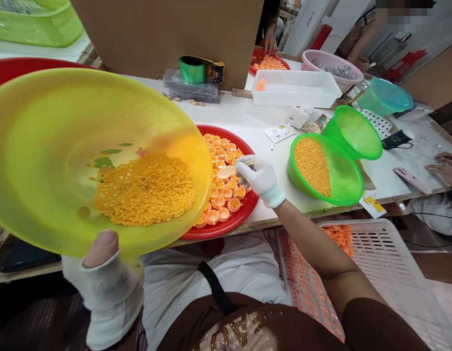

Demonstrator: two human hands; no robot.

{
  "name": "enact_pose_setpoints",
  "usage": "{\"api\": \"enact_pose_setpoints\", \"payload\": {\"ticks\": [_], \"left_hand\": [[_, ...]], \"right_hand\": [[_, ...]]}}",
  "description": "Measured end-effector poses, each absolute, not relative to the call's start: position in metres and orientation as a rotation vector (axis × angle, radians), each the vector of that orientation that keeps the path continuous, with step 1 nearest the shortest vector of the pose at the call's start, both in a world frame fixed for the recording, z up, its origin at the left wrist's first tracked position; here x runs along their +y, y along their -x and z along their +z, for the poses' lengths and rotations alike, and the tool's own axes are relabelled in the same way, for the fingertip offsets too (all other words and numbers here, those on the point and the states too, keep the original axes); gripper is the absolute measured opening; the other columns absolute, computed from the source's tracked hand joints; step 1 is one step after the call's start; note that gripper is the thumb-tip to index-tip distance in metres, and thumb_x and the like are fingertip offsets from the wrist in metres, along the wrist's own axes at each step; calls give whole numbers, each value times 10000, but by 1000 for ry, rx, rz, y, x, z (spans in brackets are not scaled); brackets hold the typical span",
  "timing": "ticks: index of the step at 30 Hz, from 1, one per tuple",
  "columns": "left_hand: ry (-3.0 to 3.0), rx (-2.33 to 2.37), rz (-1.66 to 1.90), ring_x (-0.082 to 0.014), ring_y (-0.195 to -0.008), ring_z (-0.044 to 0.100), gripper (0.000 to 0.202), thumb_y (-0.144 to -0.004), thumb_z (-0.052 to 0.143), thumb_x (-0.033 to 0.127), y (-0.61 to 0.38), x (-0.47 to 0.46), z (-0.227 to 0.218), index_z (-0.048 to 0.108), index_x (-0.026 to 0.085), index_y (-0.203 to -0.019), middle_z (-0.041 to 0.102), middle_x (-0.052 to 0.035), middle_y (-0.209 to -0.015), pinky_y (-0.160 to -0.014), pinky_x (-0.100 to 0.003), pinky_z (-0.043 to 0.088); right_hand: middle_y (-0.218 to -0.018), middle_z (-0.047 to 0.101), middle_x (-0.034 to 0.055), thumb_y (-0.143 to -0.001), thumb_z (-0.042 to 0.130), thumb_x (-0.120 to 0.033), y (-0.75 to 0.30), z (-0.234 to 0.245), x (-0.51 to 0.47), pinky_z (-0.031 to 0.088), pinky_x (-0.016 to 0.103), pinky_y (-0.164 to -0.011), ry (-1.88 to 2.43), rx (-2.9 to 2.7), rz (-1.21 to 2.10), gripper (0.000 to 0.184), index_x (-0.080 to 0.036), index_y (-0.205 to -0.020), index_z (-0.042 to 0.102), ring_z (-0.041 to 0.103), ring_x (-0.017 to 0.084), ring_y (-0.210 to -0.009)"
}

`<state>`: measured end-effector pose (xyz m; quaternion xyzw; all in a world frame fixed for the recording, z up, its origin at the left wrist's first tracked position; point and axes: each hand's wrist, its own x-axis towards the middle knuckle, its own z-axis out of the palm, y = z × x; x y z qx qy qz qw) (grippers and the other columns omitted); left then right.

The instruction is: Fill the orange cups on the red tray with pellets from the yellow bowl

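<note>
My left hand, gloved with the thumb tip bare, grips the near rim of a big translucent yellow basin. The basin is tilted, and small yellow-orange beads lie heaped in its lower side. In its white glove, my right hand pinches a small pale spoon over a red tray. Many little orange cups stand on that tray, some with yellow beads inside. The basin hides the tray's left part. My left fingers are hidden under the basin.
To the right sits a green bowl of yellow beads, with another green bowl behind. A white bin and a tape dispenser stand farther back. A crate holds orange pieces below. Co-workers' hands show at right and at the back.
</note>
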<state>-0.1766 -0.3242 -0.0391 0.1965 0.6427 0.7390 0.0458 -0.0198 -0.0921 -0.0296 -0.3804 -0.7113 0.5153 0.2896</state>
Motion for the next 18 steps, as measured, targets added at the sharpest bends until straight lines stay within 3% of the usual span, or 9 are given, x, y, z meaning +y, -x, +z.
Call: {"api": "enact_pose_setpoints", "payload": {"ticks": [4, 7, 13, 18], "left_hand": [[-576, 1804, 2367, -370, -1346, 578, 547, -702, 776, 356, 166, -316, -40, 733, 244, -1236, 691, -58, -1311, -1248, -593, 366], [-588, 1789, 2340, -367, -1329, 597, 556, -704, 813, 392, 157, -310, -38, 730, 235, -1231, 688, -83, -1329, -1215, -584, 415], [-610, 1735, 2327, -363, -1367, 572, 564, -707, 842, 395, 151, -309, -39, 730, 232, -1234, 678, -87, -1347, -1221, -548, 419], [-555, 1742, 2328, -367, -1355, 576, 527, -734, 804, 388, 154, -311, -36, 734, 219, -1228, 679, -91, -1339, -1205, -561, 438]], "right_hand": [[-721, 670, -5, -877, 626, -298, 35, -20, -105, 471, 181, -433, 969, -1927, 1493, 139, -179, -915, 685, 621, 97, -535], [-710, 665, -14, -858, 618, -238, 51, -26, -118, 478, 161, -422, 943, -2031, 1522, 76, -186, -848, 672, 642, 93, -531], [-664, 676, -15, -851, 632, -200, 66, -31, -132, 503, 173, -377, 1041, -1884, 1897, 29, -176, -859, 647, 641, 103, -490], [-668, 679, -5, -859, 653, -205, 57, -28, -121, 512, 173, -382, 1043, -1768, 1908, 46, -160, -850, 649, 637, 101, -507]]}}
